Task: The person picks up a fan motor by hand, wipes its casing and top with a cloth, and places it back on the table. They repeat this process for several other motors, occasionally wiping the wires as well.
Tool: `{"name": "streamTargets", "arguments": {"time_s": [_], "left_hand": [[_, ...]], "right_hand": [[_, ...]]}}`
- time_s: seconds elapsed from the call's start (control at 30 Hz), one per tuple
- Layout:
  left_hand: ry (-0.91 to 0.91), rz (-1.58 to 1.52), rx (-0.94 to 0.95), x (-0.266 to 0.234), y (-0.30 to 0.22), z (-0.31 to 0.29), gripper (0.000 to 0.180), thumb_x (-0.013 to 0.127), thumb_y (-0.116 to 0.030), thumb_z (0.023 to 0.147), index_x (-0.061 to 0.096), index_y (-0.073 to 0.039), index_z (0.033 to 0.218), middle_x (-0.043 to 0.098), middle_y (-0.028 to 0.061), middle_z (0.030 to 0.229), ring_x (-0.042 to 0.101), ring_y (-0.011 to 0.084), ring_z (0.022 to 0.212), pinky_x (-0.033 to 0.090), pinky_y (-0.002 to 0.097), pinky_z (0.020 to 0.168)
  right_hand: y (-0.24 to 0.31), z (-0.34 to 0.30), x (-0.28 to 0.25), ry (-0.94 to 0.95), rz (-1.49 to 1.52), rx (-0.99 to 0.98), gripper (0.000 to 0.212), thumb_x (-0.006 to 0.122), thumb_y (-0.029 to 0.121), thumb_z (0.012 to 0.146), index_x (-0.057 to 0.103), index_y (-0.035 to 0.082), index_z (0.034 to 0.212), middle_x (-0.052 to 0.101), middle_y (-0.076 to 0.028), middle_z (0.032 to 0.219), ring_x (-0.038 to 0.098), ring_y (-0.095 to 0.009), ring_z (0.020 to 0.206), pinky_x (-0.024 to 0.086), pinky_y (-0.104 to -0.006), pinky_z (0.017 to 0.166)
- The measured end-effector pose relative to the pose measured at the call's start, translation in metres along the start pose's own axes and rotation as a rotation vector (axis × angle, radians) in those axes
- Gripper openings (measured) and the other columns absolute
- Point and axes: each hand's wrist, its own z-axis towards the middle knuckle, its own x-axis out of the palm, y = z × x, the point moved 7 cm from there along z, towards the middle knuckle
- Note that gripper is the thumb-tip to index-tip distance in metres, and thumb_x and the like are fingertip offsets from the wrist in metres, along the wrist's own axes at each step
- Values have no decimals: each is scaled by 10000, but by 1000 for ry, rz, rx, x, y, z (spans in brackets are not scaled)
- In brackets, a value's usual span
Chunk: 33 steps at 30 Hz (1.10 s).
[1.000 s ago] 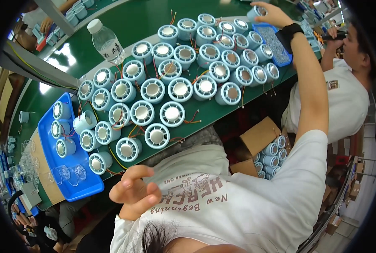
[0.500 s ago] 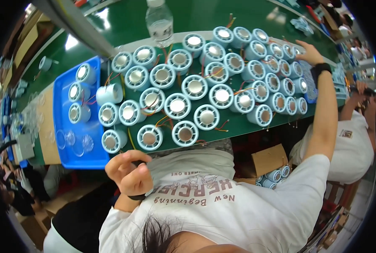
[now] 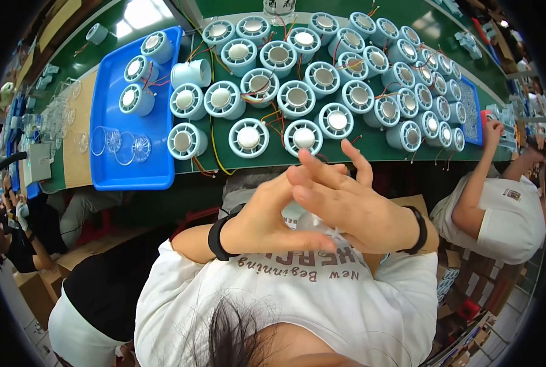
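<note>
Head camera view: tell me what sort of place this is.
Probably an assembly workshop: many wired light-blue round plastic housings crowd a long green worktable, which also bears a blue rectangular plastic tray.

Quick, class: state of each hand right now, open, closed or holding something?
Left hand: open, thumb spread from the fingers.
Right hand: fingers spread; a clear piece shows by its palm, but whether it is held cannot be told.

The blue tray [image 3: 111, 101] looks glossy plastic, the housings [image 3: 187, 73] smooth plastic with metallic discs [image 3: 248, 137]
</note>
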Motion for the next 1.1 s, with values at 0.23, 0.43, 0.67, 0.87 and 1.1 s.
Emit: {"name": "streamTargets", "arguments": {"time_s": [0.23,0.43,0.67,0.87,1.1], "left_hand": [[-105,502,165,-43,-18,-17,206,706,-74,845,643,13,1021,591,147,1200,603,190,1023,479,296,864],[-214,426,198,-61,-32,-28,111,589,-36,922,603,35,1005,581,161,1181,603,193,1012,471,283,865],[-446,474,267,-102,-110,-70,146,545,-53,943,566,31,1059,614,163,1103,620,176,957,498,295,831],[-672,920,266,-152,-201,-88,117,586,-66,928,611,36,980,662,98,951,638,135,847,505,254,780],[-664,646,98,-202,-146,-68,102,569,-55,938,621,23,980,658,77,947,633,116,827,512,247,735]], "right_hand": [[-17,7,8,-248,169,159,595,564,-4,856,387,-3,1425,391,-164,1479,371,-325,1374,386,-368,1031],[-21,13,10,-313,371,262,375,457,92,974,471,-48,1322,500,-213,1369,561,-328,1184,454,-302,949],[-26,-18,-9,-889,702,214,372,391,330,1015,490,-13,908,625,-271,1029,663,-267,790,551,-366,732],[-52,-48,-4,-871,861,94,436,359,411,1020,436,26,830,600,-176,764,444,-136,490,361,-249,418],[-51,-50,2,-748,442,32,433,395,428,1013,443,40,828,576,-138,688,387,-102,463,280,-223,414]]}}
